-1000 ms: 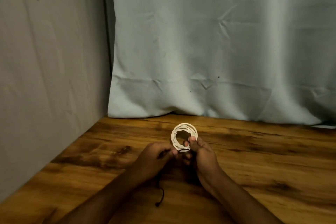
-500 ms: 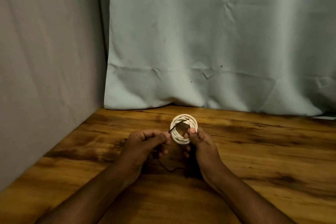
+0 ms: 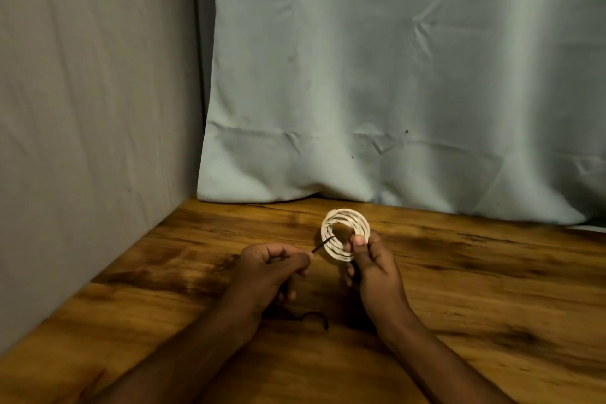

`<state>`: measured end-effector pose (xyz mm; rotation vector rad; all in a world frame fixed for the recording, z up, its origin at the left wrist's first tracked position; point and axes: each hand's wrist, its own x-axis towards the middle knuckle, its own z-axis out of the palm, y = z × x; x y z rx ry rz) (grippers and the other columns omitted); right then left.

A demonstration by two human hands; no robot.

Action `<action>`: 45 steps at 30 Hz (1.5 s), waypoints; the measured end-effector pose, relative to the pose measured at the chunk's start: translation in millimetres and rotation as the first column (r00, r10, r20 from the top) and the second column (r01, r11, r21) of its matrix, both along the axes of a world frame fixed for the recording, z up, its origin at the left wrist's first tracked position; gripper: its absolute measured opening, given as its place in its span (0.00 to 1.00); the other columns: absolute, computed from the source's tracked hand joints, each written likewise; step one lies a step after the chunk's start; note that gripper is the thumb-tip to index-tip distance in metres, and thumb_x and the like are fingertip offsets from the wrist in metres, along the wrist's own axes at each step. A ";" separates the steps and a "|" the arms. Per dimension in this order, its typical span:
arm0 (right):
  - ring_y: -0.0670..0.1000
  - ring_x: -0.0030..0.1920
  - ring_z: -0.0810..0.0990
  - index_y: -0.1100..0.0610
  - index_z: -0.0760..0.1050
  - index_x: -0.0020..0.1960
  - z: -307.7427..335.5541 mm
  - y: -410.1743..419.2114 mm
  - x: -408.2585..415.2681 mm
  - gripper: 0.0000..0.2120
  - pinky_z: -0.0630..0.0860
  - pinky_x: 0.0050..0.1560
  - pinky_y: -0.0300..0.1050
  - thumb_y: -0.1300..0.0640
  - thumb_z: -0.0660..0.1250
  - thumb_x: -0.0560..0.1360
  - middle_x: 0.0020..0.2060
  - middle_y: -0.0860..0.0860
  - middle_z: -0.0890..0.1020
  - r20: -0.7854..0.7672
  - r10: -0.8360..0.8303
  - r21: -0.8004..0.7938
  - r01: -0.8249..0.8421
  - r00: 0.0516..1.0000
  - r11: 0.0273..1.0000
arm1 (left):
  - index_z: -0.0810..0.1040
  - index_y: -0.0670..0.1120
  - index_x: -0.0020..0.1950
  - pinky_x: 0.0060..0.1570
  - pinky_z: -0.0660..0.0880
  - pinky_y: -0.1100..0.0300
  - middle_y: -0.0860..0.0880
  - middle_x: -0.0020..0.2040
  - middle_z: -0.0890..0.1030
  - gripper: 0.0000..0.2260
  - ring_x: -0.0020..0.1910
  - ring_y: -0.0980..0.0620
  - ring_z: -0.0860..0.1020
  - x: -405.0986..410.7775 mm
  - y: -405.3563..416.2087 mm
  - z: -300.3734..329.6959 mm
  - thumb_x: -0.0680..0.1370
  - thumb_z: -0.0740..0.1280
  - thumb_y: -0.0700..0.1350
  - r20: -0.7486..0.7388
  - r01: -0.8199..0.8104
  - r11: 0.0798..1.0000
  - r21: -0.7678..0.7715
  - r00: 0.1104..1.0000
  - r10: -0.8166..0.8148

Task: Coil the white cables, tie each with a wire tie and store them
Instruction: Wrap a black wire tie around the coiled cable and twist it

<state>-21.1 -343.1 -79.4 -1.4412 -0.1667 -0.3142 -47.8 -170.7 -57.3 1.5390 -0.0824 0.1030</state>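
Note:
A white cable (image 3: 341, 223) wound into a small round coil stands upright above the wooden table (image 3: 475, 279). My right hand (image 3: 373, 269) pinches the coil's lower right side, thumb on top. My left hand (image 3: 269, 269) pinches a thin dark wire tie (image 3: 323, 243), whose end reaches across the coil's left rim into the hole. The tie's other end (image 3: 314, 316) trails from under my left hand and curls on the table.
A pale blue cloth (image 3: 393, 92) hangs behind the table and a grey cloth wall (image 3: 91, 108) closes off the left side. The wooden table top spreads right and toward me.
My left hand moved left, away from the coil, drawing the dark tie out taut from the coil's left rim. The tie's loose tail shifted on the table. My right hand kept hold of the coil.

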 end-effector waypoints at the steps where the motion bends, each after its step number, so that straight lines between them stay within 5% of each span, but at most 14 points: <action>1: 0.47 0.31 0.71 0.61 0.76 0.57 -1.0 2.7 -2.0 0.12 0.70 0.30 0.40 0.52 0.61 0.85 0.35 0.54 0.76 0.023 0.034 -0.027 -0.033 0.999 0.999 | 0.85 0.42 0.42 0.24 0.66 0.64 0.44 0.40 0.86 0.04 0.23 0.53 0.73 -0.1 -2.0 -0.6 0.75 0.73 0.42 0.006 0.000 1.000 -0.019 1.000 0.000; 4: 0.44 0.40 0.82 0.57 0.78 0.62 -2.5 11.9 -11.5 0.13 0.77 0.40 0.38 0.52 0.61 0.83 0.45 0.50 0.86 0.064 0.173 -0.131 -0.164 0.983 0.978 | 0.87 0.44 0.45 0.23 0.67 0.64 0.46 0.38 0.85 0.03 0.23 0.54 0.74 1.6 -8.9 -0.7 0.75 0.74 0.43 -0.007 -0.033 0.992 -0.120 0.999 0.032; 7: 0.41 0.39 0.82 0.58 0.76 0.62 -1.1 17.3 -14.5 0.11 0.76 0.39 0.35 0.57 0.59 0.85 0.43 0.48 0.86 0.067 0.239 -0.170 -0.225 0.969 0.959 | 0.86 0.43 0.47 0.24 0.67 0.64 0.48 0.38 0.84 0.05 0.24 0.56 0.73 3.8 -17.0 -1.1 0.75 0.74 0.44 -0.067 -0.100 0.961 -0.258 0.994 0.085; 14: 0.52 0.57 0.84 0.54 0.76 0.65 1.8 12.3 -9.5 0.12 0.80 0.56 0.50 0.54 0.58 0.85 0.57 0.53 0.85 0.107 0.224 -0.251 -0.192 0.969 0.949 | 0.82 0.42 0.51 0.19 0.56 0.70 0.51 0.36 0.80 0.06 0.21 0.60 0.66 1.7 -22.4 -0.3 0.79 0.66 0.40 -0.098 0.054 0.878 -0.476 0.989 -0.114; 18: 0.57 0.62 0.82 0.52 0.72 0.66 0.1 12.4 -8.3 0.14 0.77 0.65 0.62 0.50 0.61 0.82 0.59 0.53 0.83 0.103 0.225 -0.212 -0.200 0.969 0.957 | 0.82 0.42 0.54 0.18 0.57 0.69 0.50 0.37 0.80 0.07 0.22 0.59 0.68 1.3 -23.1 -2.1 0.79 0.66 0.39 -0.121 0.053 0.865 -0.499 0.984 -0.130; 23: 0.53 0.64 0.81 0.50 0.68 0.73 -8.1 12.3 -5.2 0.21 0.75 0.69 0.55 0.52 0.63 0.80 0.63 0.51 0.82 0.085 0.228 -0.195 -0.209 0.970 0.958 | 0.84 0.41 0.52 0.21 0.65 0.68 0.47 0.39 0.84 0.06 0.25 0.57 0.72 -3.1 -23.3 -0.9 0.77 0.70 0.40 -0.152 -0.003 0.913 -0.408 0.986 -0.065; 27: 0.51 0.63 0.81 0.42 0.70 0.74 -11.1 14.7 -3.2 0.22 0.76 0.67 0.52 0.53 0.64 0.81 0.65 0.47 0.82 0.078 0.223 -0.187 -0.206 0.972 0.961 | 0.86 0.45 0.51 0.29 0.71 0.64 0.47 0.44 0.87 0.06 0.30 0.54 0.77 -5.5 -21.1 -2.3 0.76 0.72 0.43 -0.115 -0.011 0.960 -0.279 0.993 -0.022; 31: 0.53 0.48 0.82 0.41 0.75 0.70 -8.9 17.8 -1.4 0.22 0.78 0.57 0.59 0.55 0.64 0.77 0.60 0.56 0.84 0.032 0.281 -0.076 -0.279 0.959 0.957 | 0.85 0.43 0.51 0.27 0.70 0.65 0.45 0.42 0.87 0.05 0.29 0.52 0.80 -6.0 -21.5 -2.2 0.76 0.72 0.41 -0.040 -0.037 0.983 -0.177 0.999 0.030; 35: 0.49 0.34 0.81 0.53 0.76 0.68 0.4 14.7 -5.7 0.15 0.80 0.37 0.46 0.61 0.64 0.82 0.48 0.58 0.85 -0.047 0.327 0.108 -0.321 0.944 0.941 | 0.85 0.42 0.53 0.29 0.74 0.64 0.43 0.42 0.87 0.07 0.32 0.50 0.82 -8.8 -22.7 1.6 0.76 0.72 0.39 0.003 -0.023 0.987 -0.156 1.000 0.023; 38: 0.42 0.27 0.79 0.56 0.77 0.66 4.5 8.4 -10.8 0.15 0.74 0.26 0.37 0.64 0.58 0.84 0.35 0.49 0.84 -0.099 0.343 0.142 -0.328 0.934 0.934 | 0.84 0.43 0.55 0.36 0.78 0.61 0.45 0.44 0.87 0.09 0.39 0.48 0.86 -9.3 -22.1 2.3 0.76 0.72 0.39 -0.027 -0.005 0.979 -0.202 1.000 -0.001; 42: 0.43 0.26 0.72 0.57 0.79 0.63 5.2 9.2 -10.0 0.13 0.68 0.26 0.39 0.62 0.58 0.84 0.32 0.49 0.79 -0.128 0.319 0.100 -0.308 0.939 0.946 | 0.83 0.42 0.55 0.44 0.81 0.57 0.43 0.46 0.87 0.09 0.46 0.45 0.86 -9.3 -21.2 0.3 0.75 0.72 0.36 -0.108 -0.008 0.946 -0.324 0.994 -0.028; 45: 0.45 0.28 0.66 0.56 0.81 0.59 6.1 10.2 -11.5 0.12 0.64 0.29 0.42 0.60 0.60 0.84 0.34 0.51 0.76 -0.128 0.305 0.072 -0.298 0.944 0.952 | 0.82 0.41 0.52 0.41 0.81 0.56 0.42 0.45 0.87 0.08 0.45 0.44 0.86 -10.4 -21.6 0.1 0.74 0.73 0.35 -0.119 -0.041 0.938 -0.345 0.993 -0.001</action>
